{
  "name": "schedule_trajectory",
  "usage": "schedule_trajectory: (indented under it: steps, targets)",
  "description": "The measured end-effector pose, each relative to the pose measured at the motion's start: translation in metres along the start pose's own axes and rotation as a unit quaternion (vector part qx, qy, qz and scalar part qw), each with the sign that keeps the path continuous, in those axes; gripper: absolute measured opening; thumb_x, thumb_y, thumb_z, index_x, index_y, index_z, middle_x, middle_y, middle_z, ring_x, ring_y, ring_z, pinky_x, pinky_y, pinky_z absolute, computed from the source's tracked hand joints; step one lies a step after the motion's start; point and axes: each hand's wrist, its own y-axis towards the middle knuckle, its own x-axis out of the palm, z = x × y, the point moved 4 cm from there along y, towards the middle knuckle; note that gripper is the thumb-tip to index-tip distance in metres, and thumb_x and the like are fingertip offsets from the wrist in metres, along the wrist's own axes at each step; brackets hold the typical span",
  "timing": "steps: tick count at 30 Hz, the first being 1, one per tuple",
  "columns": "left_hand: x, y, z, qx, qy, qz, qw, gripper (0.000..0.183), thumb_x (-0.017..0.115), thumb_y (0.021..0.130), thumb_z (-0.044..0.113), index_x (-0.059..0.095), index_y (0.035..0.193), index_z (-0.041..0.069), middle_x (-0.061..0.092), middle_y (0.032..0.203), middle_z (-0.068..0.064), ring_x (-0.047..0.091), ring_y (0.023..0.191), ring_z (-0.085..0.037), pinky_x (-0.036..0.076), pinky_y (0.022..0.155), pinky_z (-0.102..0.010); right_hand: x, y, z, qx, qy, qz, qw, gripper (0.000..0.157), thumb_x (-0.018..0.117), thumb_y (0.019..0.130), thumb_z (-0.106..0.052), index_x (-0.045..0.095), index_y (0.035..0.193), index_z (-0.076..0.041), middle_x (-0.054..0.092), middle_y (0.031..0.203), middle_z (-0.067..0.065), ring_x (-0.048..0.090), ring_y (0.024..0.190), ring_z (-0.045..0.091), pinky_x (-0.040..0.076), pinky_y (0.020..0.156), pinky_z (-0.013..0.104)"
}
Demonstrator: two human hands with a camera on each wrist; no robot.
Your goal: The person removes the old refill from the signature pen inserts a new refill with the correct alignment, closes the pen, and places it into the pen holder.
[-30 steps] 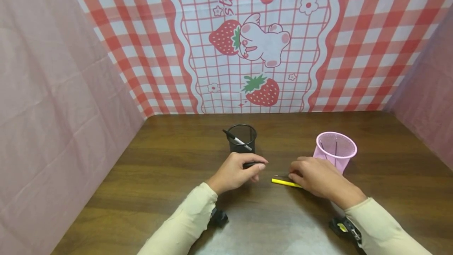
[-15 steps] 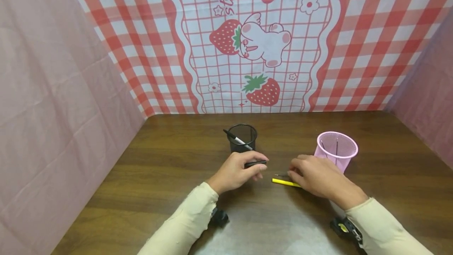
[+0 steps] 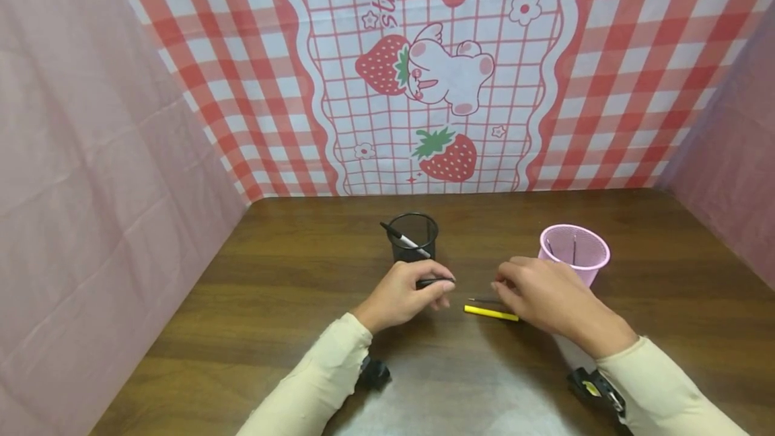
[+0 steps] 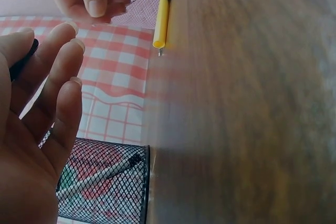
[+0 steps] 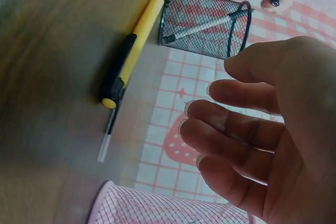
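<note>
Black pen [image 3: 428, 282], lower centre: pinched in left hand [image 3: 396, 296]. Yellow pen [image 3: 490, 313], right of it: near right hand [image 3: 541, 296], fingers loose, empty.

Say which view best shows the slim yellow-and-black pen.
The right wrist view: the slim yellow-and-black pen looks largest, both colours clear. The left wrist shows both, smaller; the head shows only yellow, the rest behind the right hand.
</note>
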Motion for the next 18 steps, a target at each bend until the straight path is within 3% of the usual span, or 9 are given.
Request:
schedule_trajectory:
  steps: [6, 15, 18]
  targets:
    - [-0.005, -0.002, 0.020, 0.005, 0.014, -0.001, 0.9999, 0.007, 0.060, 0.090, 0.009, 0.064, 0.095, 0.005, 0.065, 0.064, -0.003, 0.065, 0.056, -0.015, 0.055, 0.055, -0.026, -0.006, 0.001, 0.000, 0.002, -0.001, 0.010, 1.000, 0.005, 0.066, 0.080, -0.031, 0.066, 0.079, -0.027, 0.055, 0.072, -0.017, 0.048, 0.054, 0.002, 0.036, 0.042, 0.027]
    - [-0.006, -0.001, 0.029, 0.016, 0.011, -0.006, 0.9998, 0.008, 0.060, 0.090, 0.007, 0.064, 0.094, 0.001, 0.065, 0.065, -0.006, 0.065, 0.057, -0.015, 0.055, 0.056, -0.024, -0.018, 0.004, 0.000, 0.007, -0.009, 0.035, 0.999, 0.005, 0.067, 0.079, -0.030, 0.066, 0.079, -0.025, 0.057, 0.072, -0.016, 0.054, 0.056, 0.005, 0.041, 0.044, 0.032]
    - [-0.006, -0.001, 0.029, 0.017, 0.016, -0.007, 0.9997, 0.007, 0.060, 0.090, 0.007, 0.065, 0.094, 0.003, 0.065, 0.065, -0.005, 0.065, 0.057, -0.013, 0.054, 0.056, -0.022, -0.025, 0.006, 0.001, 0.003, -0.014, 0.057, 0.998, 0.005, 0.068, 0.078, -0.029, 0.066, 0.077, -0.025, 0.056, 0.068, -0.016, 0.050, 0.053, 0.004, 0.039, 0.043, 0.030]
